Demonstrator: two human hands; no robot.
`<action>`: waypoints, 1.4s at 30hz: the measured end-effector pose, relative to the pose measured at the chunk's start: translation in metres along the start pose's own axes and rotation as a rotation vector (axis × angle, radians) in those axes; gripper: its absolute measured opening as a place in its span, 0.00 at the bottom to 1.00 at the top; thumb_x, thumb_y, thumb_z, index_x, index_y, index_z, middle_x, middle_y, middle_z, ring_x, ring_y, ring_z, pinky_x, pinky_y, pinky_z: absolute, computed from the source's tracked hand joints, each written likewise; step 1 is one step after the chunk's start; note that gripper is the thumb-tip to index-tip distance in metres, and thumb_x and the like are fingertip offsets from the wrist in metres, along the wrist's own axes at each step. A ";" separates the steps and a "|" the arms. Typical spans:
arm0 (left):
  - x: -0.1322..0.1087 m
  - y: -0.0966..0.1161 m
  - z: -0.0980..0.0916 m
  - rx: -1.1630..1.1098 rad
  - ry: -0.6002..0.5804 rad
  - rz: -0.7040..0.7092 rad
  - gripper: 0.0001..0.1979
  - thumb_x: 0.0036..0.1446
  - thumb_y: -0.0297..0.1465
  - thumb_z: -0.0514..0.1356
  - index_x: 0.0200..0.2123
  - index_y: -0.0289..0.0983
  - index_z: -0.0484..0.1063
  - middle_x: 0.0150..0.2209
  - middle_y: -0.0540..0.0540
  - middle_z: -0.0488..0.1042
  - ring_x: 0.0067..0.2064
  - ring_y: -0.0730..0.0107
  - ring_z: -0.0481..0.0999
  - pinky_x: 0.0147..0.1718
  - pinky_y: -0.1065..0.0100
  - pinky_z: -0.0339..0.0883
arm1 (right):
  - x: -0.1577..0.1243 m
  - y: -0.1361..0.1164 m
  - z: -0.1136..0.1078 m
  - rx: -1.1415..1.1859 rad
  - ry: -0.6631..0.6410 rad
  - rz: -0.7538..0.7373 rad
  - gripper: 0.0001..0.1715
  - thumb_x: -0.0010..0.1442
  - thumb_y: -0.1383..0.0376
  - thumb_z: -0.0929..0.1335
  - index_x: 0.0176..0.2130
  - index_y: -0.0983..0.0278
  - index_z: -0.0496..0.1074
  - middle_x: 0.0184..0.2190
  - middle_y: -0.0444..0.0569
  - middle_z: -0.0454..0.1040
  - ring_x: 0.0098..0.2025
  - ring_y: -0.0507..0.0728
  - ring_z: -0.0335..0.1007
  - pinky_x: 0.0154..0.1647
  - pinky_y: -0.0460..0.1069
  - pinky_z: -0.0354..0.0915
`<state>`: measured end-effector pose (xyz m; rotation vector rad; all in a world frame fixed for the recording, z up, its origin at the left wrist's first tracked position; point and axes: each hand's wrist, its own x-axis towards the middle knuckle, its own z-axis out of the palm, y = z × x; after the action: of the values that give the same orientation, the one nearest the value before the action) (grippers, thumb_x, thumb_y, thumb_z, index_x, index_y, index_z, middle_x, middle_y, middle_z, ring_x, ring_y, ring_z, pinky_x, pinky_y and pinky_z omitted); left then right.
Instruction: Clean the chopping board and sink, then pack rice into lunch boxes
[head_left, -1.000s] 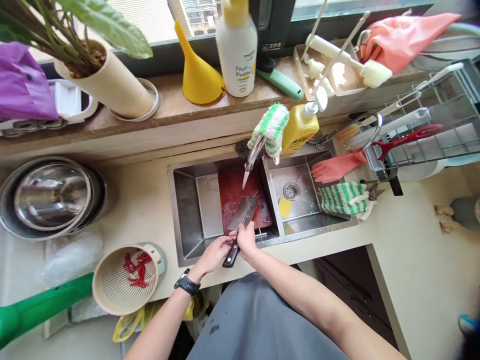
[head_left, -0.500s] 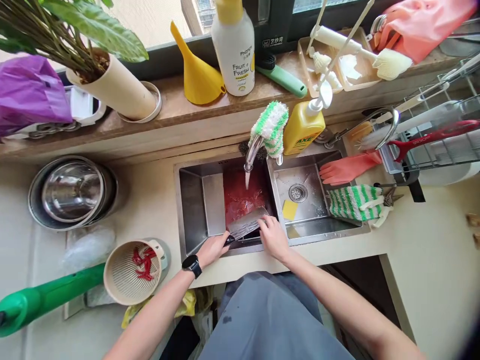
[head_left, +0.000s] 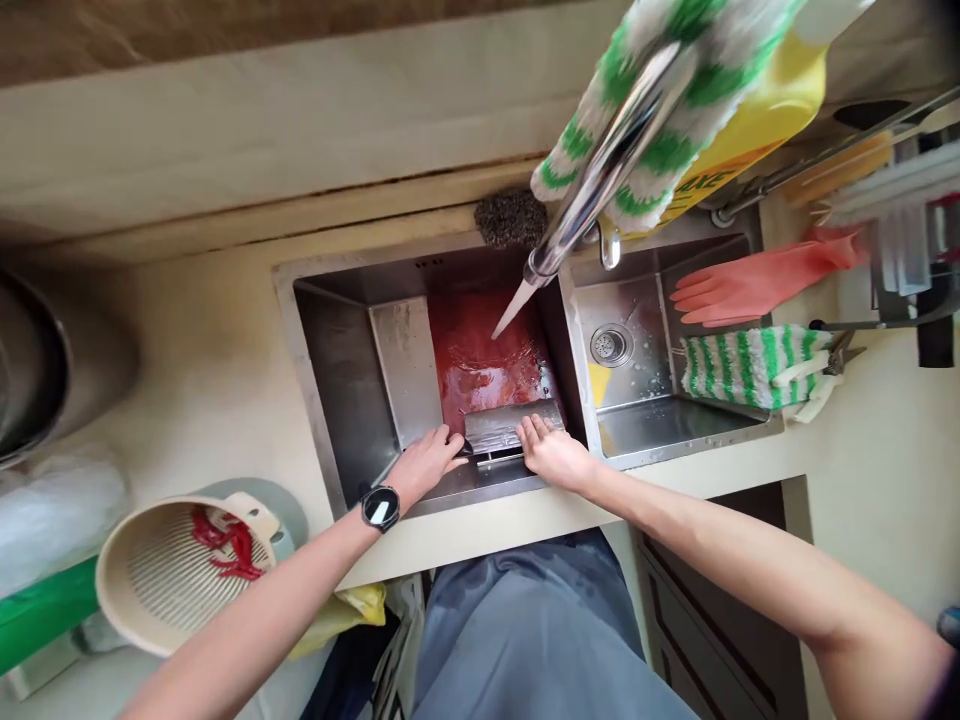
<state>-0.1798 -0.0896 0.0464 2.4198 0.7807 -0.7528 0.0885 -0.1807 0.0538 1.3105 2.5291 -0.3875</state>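
My left hand (head_left: pixel 429 465), with a watch on its wrist, is closed round the dark handle of a cleaver (head_left: pixel 499 428). The broad wet blade lies across the front of the left sink basin (head_left: pixel 341 400). My right hand (head_left: pixel 553 450) grips the blade's right part, fingers on its upper face and the thumb hidden. Beneath and behind the cleaver is a wet red board (head_left: pixel 480 350) in the basin. Water runs from the faucet (head_left: pixel 577 195) onto that board, beyond the blade.
A right basin (head_left: pixel 637 390) holds a yellow sponge, partly hidden. Pink glove (head_left: pixel 757 285) and striped cloth (head_left: pixel 750 368) hang at its right side. A scouring pad (head_left: pixel 511 218) sits behind the faucet. At left stand a strainer (head_left: pixel 150 590) with red peppers and a metal pot (head_left: pixel 90 350).
My view has tipped down and come closer to the sink. The cleaver's blade now lies more level, and both hands have kept their hold on it.
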 end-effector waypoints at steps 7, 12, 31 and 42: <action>0.029 -0.020 -0.009 -0.025 0.009 -0.008 0.17 0.73 0.44 0.48 0.50 0.39 0.68 0.50 0.39 0.70 0.47 0.56 0.75 0.40 0.61 0.71 | 0.034 0.029 0.000 -0.055 -0.024 0.011 0.25 0.65 0.79 0.62 0.60 0.84 0.71 0.57 0.78 0.73 0.57 0.70 0.78 0.53 0.63 0.76; 0.030 -0.025 -0.012 -0.001 -0.004 0.025 0.18 0.73 0.45 0.46 0.49 0.38 0.68 0.49 0.39 0.70 0.45 0.58 0.76 0.40 0.62 0.71 | 0.034 0.030 -0.003 -0.038 -0.026 0.007 0.25 0.65 0.79 0.63 0.60 0.84 0.71 0.57 0.79 0.73 0.57 0.70 0.77 0.54 0.63 0.76; 0.039 -0.038 -0.019 -0.001 -0.023 -0.006 0.23 0.72 0.49 0.46 0.50 0.37 0.68 0.49 0.38 0.71 0.45 0.57 0.78 0.40 0.62 0.72 | 0.046 0.034 -0.010 0.006 -0.081 0.046 0.25 0.66 0.79 0.61 0.60 0.86 0.70 0.57 0.81 0.72 0.58 0.71 0.76 0.53 0.63 0.75; 0.044 -0.042 -0.026 -0.063 -0.068 0.017 0.23 0.72 0.48 0.48 0.50 0.35 0.70 0.48 0.37 0.72 0.43 0.53 0.81 0.39 0.59 0.72 | 0.055 0.042 -0.017 0.063 -0.109 0.026 0.25 0.67 0.79 0.60 0.60 0.85 0.70 0.56 0.79 0.73 0.56 0.69 0.76 0.52 0.62 0.74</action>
<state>-0.1675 -0.0278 0.0262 2.3297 0.7451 -0.7881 0.0908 -0.1101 0.0455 1.3063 2.4264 -0.5228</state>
